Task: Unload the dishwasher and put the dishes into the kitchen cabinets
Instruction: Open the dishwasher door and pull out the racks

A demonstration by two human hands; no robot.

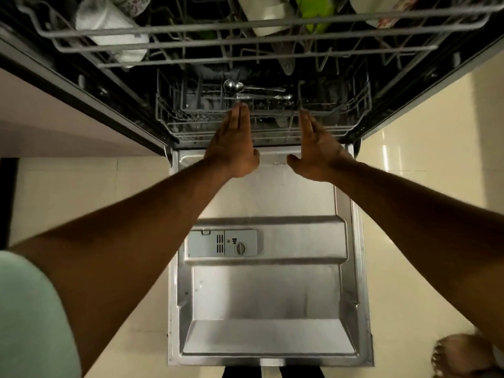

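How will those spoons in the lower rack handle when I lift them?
The spoons look like polished metal: probably stiff, possibly slippery. Lying flat and close together on the lower rack wires, one may nudge another or slip through.

Cream tiled floor [409, 282], dim warm light
Its glossy tiles show thin grout lines [406, 170] on both sides; streaks of reflected light [386, 152] shine at right, a pale flat panel [54, 124] slants across the upper left above a dark vertical strip [7, 200]

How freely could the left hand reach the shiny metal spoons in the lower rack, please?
Probably yes: the left hand, fingers straight, sits just short of the shiny metal spoons, with no dish between.
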